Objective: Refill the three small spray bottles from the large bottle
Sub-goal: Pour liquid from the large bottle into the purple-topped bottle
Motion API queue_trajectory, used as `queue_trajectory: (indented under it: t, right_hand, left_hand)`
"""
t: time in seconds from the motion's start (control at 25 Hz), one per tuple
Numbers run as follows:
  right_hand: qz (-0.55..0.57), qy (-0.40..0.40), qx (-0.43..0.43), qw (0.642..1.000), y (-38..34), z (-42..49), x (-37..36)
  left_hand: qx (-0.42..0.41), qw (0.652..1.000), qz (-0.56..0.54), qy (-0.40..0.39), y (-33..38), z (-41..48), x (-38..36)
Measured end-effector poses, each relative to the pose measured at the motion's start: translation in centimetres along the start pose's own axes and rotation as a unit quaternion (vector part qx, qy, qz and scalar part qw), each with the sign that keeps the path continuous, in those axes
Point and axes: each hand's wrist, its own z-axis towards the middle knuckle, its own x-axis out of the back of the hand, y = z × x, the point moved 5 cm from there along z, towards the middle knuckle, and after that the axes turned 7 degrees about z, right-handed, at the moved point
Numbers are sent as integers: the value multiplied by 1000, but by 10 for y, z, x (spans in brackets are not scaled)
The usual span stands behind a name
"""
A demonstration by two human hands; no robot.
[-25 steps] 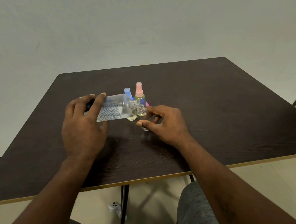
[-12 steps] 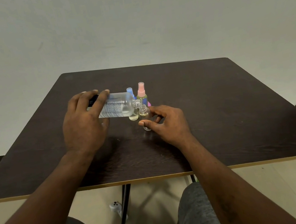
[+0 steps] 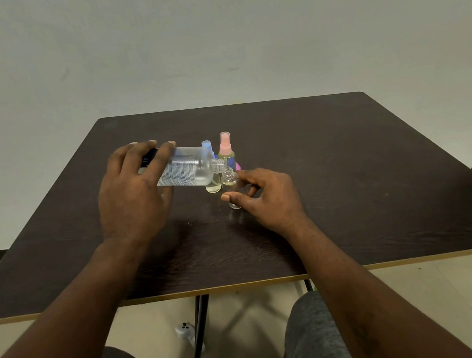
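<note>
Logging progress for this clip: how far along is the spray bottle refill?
Looks done: the pink-capped spray bottle stands closed with yellowish liquid inside. In hand: the left hand tilts the large bottle toward the open small bottle that the right hand pinches; its level is unclear. Left: a second uncapped bottle holds some liquid, and both need closing.

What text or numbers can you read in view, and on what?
No text can be quoted.
Label on the large bottle, gripped by the left hand: lines of fine print, too small and blurred to read.
Dark end of that label, by the fingers: pale marks, unreadable.
Open bottle, held by the right hand: no text visible.
Pink-capped bottle: no text visible.
</note>
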Motion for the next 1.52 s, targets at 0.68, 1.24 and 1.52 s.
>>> queue_trajectory:
  t: [0.68,1.24,1.52]
  right_hand:
    - [-2,3,2,1000,2,1,0]
    - [4,4,-8,1000,8,2,-2]
    - [3,4,-8,1000,7,2,-1]
  left_hand:
    - [14,1000,-1,-3,2,0,2]
    - [58,997,-11,-44,7,-13,-1]
    - [44,998,-1,-35,6,-8,0]
